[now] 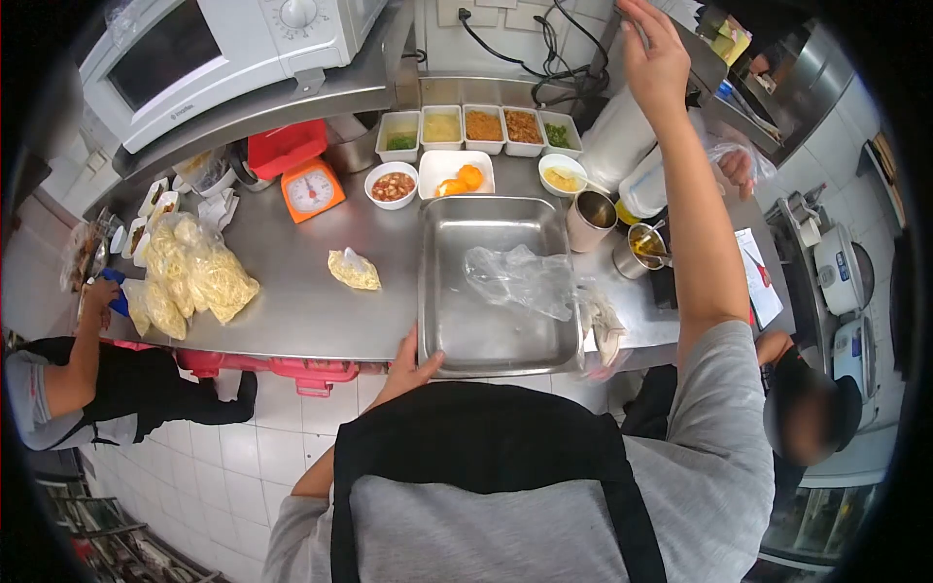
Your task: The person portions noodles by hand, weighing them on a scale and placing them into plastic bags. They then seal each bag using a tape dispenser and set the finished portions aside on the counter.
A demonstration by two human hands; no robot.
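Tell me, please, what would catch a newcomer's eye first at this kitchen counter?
Probably the big steel tray at the counter's near edge, with crumpled clear plastic inside and the left hand on its front corner. Next, the right hand raised high toward the shelf on the right. The orange scale stands out behind, left of the tray.

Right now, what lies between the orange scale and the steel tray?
In the head view, a small bag of noodles lies on the counter between the orange scale and the steel tray.

shiny metal tray (486, 340) w/ crinkly clear plastic bag (520, 280).
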